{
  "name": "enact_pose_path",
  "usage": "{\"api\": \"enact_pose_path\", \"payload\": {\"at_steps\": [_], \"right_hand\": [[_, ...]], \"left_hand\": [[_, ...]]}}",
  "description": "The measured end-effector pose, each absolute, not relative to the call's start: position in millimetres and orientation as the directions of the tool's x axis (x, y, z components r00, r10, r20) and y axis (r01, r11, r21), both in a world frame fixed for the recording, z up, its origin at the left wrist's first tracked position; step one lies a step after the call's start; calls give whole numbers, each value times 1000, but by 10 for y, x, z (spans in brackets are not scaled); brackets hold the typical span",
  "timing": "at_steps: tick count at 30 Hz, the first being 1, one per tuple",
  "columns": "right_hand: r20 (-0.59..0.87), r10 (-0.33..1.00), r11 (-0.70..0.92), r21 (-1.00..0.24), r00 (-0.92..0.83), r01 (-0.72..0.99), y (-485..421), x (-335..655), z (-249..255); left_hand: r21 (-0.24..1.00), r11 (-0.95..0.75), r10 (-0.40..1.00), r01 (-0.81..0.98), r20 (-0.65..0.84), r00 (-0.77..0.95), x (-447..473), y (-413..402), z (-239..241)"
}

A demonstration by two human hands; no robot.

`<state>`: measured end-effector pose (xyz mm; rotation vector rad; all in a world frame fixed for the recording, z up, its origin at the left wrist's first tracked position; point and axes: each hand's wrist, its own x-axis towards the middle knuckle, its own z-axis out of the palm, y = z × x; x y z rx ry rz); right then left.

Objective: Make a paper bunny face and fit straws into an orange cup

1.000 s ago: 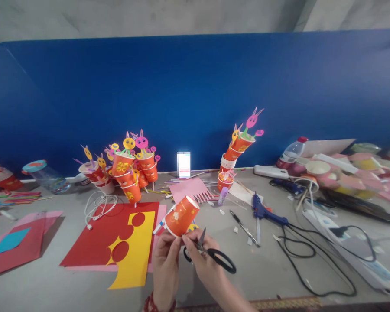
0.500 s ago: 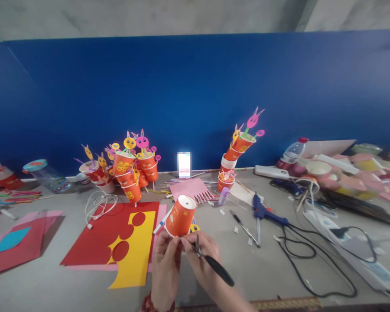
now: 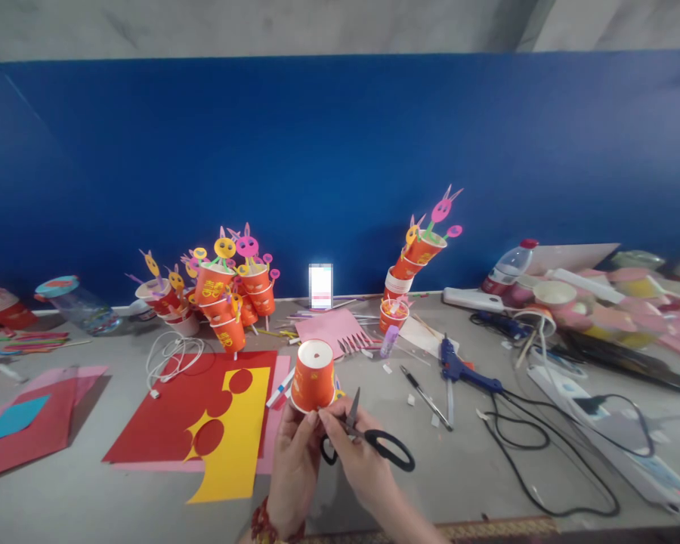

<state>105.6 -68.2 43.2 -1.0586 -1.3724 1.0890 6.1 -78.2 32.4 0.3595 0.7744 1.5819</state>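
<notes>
My left hand [image 3: 292, 467] grips the rim of an orange paper cup [image 3: 313, 375], held upside down with its white base up; a small hole shows in the base. My right hand [image 3: 356, 461] is closed on black-handled scissors [image 3: 374, 441], blades pointing up toward the cup's rim. Both hands are low in the middle of the view, above the grey table [image 3: 459, 476]. A red sheet with round holes [image 3: 175, 412] and a yellow sheet with scalloped cut-outs [image 3: 235, 446] lie just left of my hands.
Stacked orange cups with paper bunny toppers stand at the back left [image 3: 227, 291] and centre [image 3: 422, 253]. A blue glue gun [image 3: 459, 369] with its black cable, a pen [image 3: 425, 394], a power strip [image 3: 572, 389], a bottle [image 3: 507, 270] and pink clutter lie to the right.
The cup has been turned from tilted right to nearly upright with its base on top. The scissors moved slightly, their blades now showing beside the rim.
</notes>
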Motion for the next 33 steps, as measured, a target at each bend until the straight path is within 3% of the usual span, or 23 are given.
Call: {"api": "enact_pose_path", "payload": {"at_steps": [5, 10, 13, 16, 19, 23, 28, 33], "right_hand": [[247, 966, 256, -959, -79, 126, -639, 1113, 449], [147, 981, 147, -989, -124, -9, -627, 1121, 451], [36, 991, 21, -993, -130, -112, -608, 1122, 457], [-51, 991, -79, -969, -125, -233, -580, 1131, 483], [-87, 987, -128, -932, -136, -338, -570, 1140, 539], [-155, 978, -196, -904, -137, -380, -574, 1153, 618], [-152, 968, -201, -946, -199, -253, -518, 1241, 676], [-120, 946, -147, -987, -300, -70, -460, 1362, 783]], "left_hand": [[688, 43, 959, -725, -231, -162, 19, -749, 360], [818, -51, 962, -573, -115, -249, -74, -711, 347], [906, -80, 971, -415, -23, -236, -163, -698, 354], [978, -178, 960, -111, 148, -239, -243, -707, 361], [942, -312, 921, 122, 332, -203, -293, -705, 372], [880, -426, 885, 211, 454, -107, -325, -653, 401], [838, -476, 859, 266, 508, -64, -357, -600, 429], [631, -611, 757, 477, 642, 122, -392, -614, 453]]}}
